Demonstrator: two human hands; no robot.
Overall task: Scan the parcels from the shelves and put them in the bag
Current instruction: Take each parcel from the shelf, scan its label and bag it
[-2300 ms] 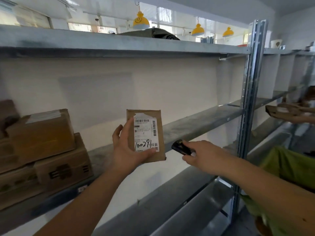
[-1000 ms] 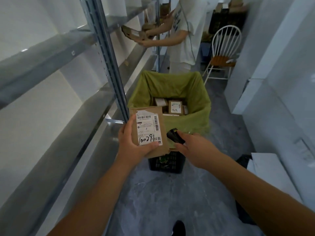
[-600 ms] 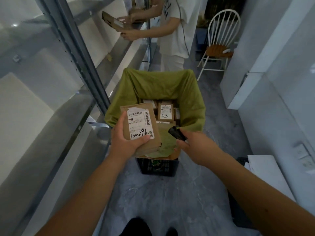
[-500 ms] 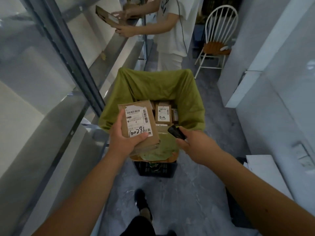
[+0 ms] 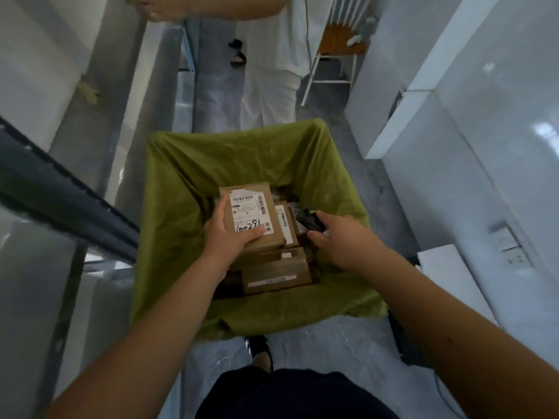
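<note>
My left hand (image 5: 227, 237) grips a small brown cardboard parcel (image 5: 269, 234) with a white barcode label, held low inside the mouth of the green bag (image 5: 181, 182). Thumb and fingers curl round its lower left corner. Several other brown parcels (image 5: 276, 275) lie in the bag beneath it. My right hand (image 5: 344, 240) holds a small black scanner (image 5: 309, 221) just right of the parcel, over the bag's opening.
Grey metal shelving (image 5: 60, 195) runs along the left. Another person in white clothes (image 5: 269, 71) stands beyond the bag, beside a white chair with a wooden seat (image 5: 341, 46). White cabinets (image 5: 453, 116) line the right. My foot (image 5: 260, 349) is near the bag's front edge.
I turned from the shelf to the bag and stepped up to it. My left hand lowered the parcel from above the rim into the bag's mouth; the right hand followed with the scanner.
</note>
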